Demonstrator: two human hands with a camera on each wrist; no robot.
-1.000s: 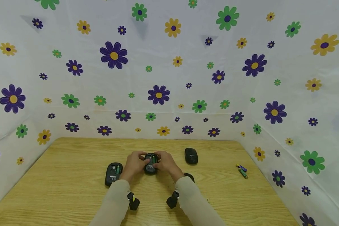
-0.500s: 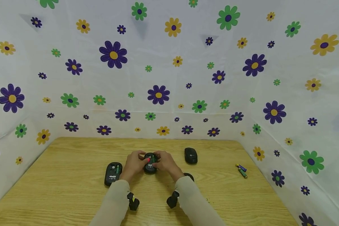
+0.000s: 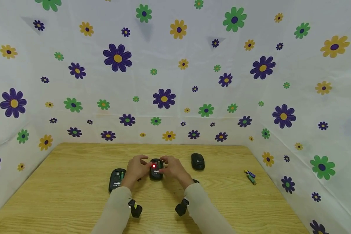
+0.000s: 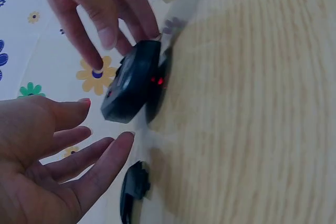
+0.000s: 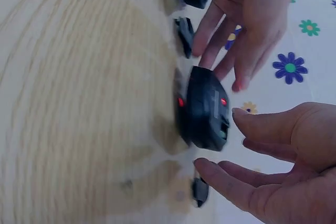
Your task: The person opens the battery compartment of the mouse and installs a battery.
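Note:
A black computer mouse (image 3: 156, 175) lies upside down between the hands, its underside facing up with a green battery (image 3: 159, 165) in the compartment. A red light (image 3: 153, 166) glows on that underside. My left hand (image 3: 136, 169) is at its left side, thumb extended toward it; in the left wrist view the spread fingers (image 4: 107, 166) stand apart from the mouse. On the other side is my right hand (image 3: 173, 169), its thumb and fingers loosely spread close to the mouse's edge in the right wrist view. A small black piece (image 5: 185, 36) lies near the left hand.
Another upturned mouse (image 3: 115, 180) with a green battery lies left of the left hand. A black mouse (image 3: 197, 161) sits upright at the back right. Two loose batteries (image 3: 251, 179) lie far right. A dark object (image 3: 196, 181) is partly hidden by the right forearm.
The left hand has drawn slightly left, its fingers coming away from the mouse. The red light, absent a second ago, now shines brightly. The right hand has barely moved.

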